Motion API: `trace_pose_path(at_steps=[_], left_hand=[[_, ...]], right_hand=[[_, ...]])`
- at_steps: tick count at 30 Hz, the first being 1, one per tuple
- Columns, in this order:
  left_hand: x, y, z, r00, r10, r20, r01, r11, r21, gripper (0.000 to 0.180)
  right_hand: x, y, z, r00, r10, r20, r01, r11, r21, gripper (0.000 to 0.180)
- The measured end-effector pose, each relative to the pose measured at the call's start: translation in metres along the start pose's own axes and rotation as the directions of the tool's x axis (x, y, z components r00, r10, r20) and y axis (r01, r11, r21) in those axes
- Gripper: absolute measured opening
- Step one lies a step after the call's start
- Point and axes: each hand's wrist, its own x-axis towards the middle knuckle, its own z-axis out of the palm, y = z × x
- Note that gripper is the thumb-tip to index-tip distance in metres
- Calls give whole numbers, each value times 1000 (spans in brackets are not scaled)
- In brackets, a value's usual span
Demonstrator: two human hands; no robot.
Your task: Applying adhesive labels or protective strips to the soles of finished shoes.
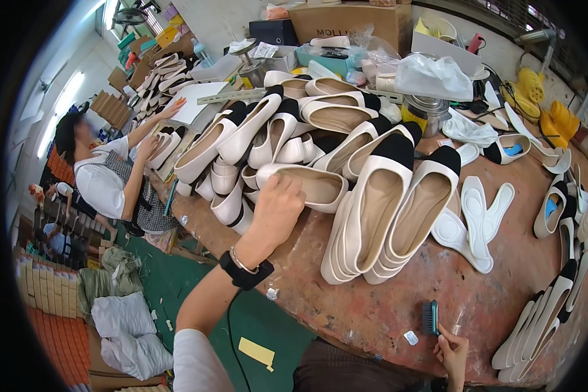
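Observation:
My left hand (278, 204) reaches into a heap of cream flat shoes with black toes, its fingers curled over the edge of one cream flat shoe (323, 187) near the heap's front. Part of that shoe lies behind my fingers. Low on the right, my right hand (449, 353) holds a small brush (430, 318) with dark bristles and a teal back, close above the tabletop. Between my hands stand two nested stacks of flats, a left stack (372, 215) and a right stack (419, 209), toes pointing away from me.
White insoles (475, 222) lie on the worn reddish table (346, 307). More nested flats (536, 326) rest at the right edge. Behind the heap are metal cans (426, 111), plastic bags (434, 77) and a cardboard box (349, 29). A co-worker (104, 176) handles shoes at the left.

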Motion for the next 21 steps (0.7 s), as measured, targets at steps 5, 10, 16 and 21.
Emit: trace_pose_path(at_steps=[5,10,16,21], left_hand=[[19,-59,-35,955,-177,-239,241,931,274,5],[27,-129,-69,854,-373,-363,482,831,279,23],[-12,-111,-18,857,-516,-4,513,853,97,59],[-35,-102,0,860,-507,61,505,862,50,64]], right_hand=[[-1,2,-2,999,33,23,-35,998,60,30],[-3,6,1,1000,18,0,-18,999,50,30],[-9,-1,9,1000,-23,-21,23,999,25,30],[-14,-14,10,995,-83,-47,78,992,-97,32]])
